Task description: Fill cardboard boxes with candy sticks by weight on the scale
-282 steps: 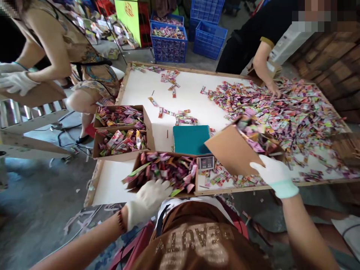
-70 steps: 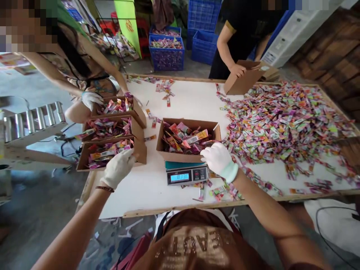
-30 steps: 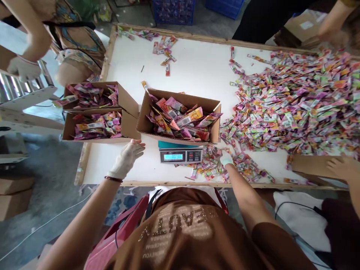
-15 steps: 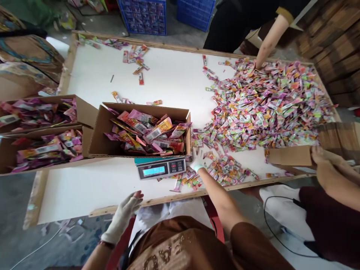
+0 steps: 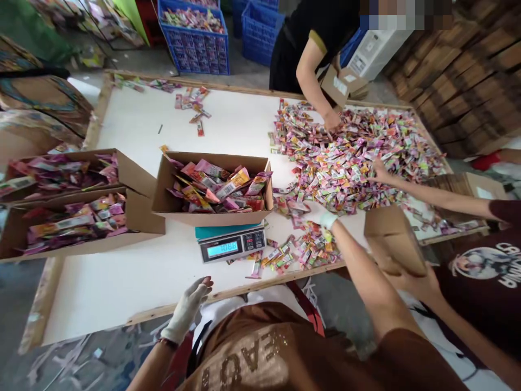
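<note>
My left hand (image 5: 190, 305), in a white glove with bare fingertips, hovers near the table's front edge, fingers loosely apart and holding nothing. My right hand (image 5: 321, 213), also gloved, reaches palm down onto the small snack packets (image 5: 315, 247) right of the scale. Its fingers blur into the packets, so their grip is unclear. An open cardboard box (image 5: 211, 218) full of colourful packets (image 5: 233, 183) rests on the digital scale (image 5: 232, 245), whose blue display is lit.
Two more filled boxes (image 5: 142, 217) stand at the left. A large packet heap (image 5: 350, 157) covers the right side, where a co-worker's hand (image 5: 332, 120) reaches in from across. Another co-worker at right holds a box (image 5: 393, 239). Blue crates (image 5: 195, 51) stand behind the table (image 5: 134, 114).
My right hand has moved right from beside the scale to the packets. My left hand has barely shifted. The co-worker at right has lifted a box and reaches into the heap.
</note>
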`<state>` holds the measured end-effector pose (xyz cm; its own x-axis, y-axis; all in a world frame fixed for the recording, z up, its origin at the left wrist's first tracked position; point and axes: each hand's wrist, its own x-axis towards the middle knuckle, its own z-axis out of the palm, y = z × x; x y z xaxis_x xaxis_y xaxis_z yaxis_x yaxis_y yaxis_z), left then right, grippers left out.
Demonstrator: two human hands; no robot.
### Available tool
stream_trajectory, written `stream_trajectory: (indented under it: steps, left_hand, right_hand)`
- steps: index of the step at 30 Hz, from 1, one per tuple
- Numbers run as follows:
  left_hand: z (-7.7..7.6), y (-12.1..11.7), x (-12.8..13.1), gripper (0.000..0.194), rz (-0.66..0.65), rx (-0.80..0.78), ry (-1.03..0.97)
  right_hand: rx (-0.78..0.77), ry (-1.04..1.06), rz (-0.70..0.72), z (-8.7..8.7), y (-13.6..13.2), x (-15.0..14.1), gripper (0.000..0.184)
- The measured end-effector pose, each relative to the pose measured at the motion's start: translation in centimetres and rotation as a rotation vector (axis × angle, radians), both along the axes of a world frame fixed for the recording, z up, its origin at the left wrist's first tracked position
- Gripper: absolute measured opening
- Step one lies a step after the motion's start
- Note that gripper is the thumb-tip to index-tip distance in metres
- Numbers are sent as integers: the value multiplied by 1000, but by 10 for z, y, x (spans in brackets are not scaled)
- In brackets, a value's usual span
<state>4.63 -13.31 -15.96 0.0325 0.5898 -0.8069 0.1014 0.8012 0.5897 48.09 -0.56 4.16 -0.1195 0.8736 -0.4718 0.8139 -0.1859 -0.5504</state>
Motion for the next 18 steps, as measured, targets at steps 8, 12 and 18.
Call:
stream_trajectory:
  steps: [8, 12, 18]
  left_hand:
    - [-2, -14, -12, 84, 25, 58, -59]
    - [-6, -27, -20, 84, 67, 46, -62]
    - [-9, -53, -42, 84, 112, 15, -11]
  right_hand:
    - [388, -110, 392, 142, 69, -53, 27]
    - [327, -257, 602, 135, 107, -152, 29]
    - [405, -32, 633, 105, 108, -166, 64]
